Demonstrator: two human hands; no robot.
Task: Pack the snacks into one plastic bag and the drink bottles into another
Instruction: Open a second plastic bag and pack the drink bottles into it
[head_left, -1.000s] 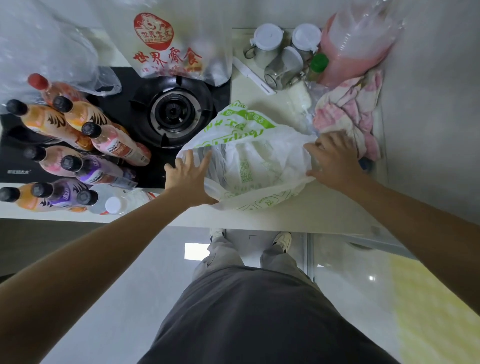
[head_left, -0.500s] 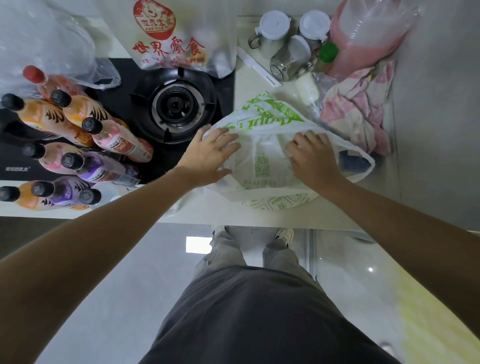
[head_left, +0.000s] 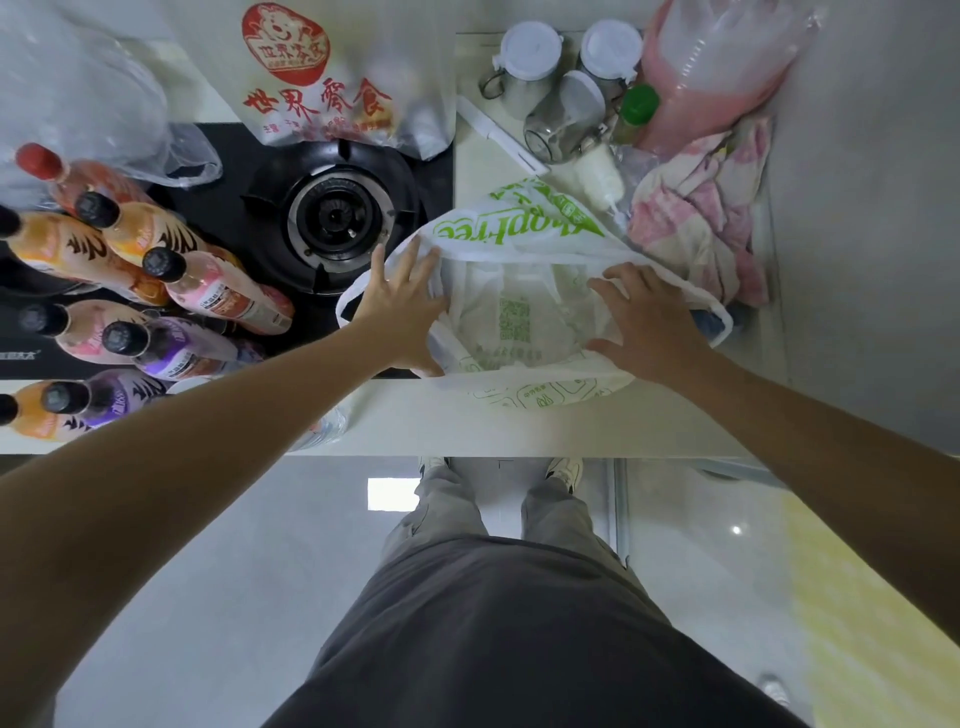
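Nearest the viewer, two bare forearms reach over the pale desk edge. The left hand, fingers spread and straight, lies against the left rim of the white plastic bag with green print; the right hand, fingers likewise spread and only slightly bent, rests on the bag's right side — neither hand appears to pinch the film. The bag lies slack on the desk at its right half, mouth facing the viewer and partly parted, and seems to hold nothing bulky as yet. To the left, standing on and beside the black gas hob, is the cluster of capped drink bottles with orange, pink and purple labels, well apart from the bag's mouth. Farther back leans a translucent plastic bag printed with a red bear emblem; whether it holds the snacks cannot be told. Behind the white bag sit white-lidded jars and a pink-and-white crumpled cloth. The step in hand is judged to be opening the bag: it is done well by drawing the two rims apart evenly, flattening the base against the desk — so that the mouth stands wide before anything is loaded.
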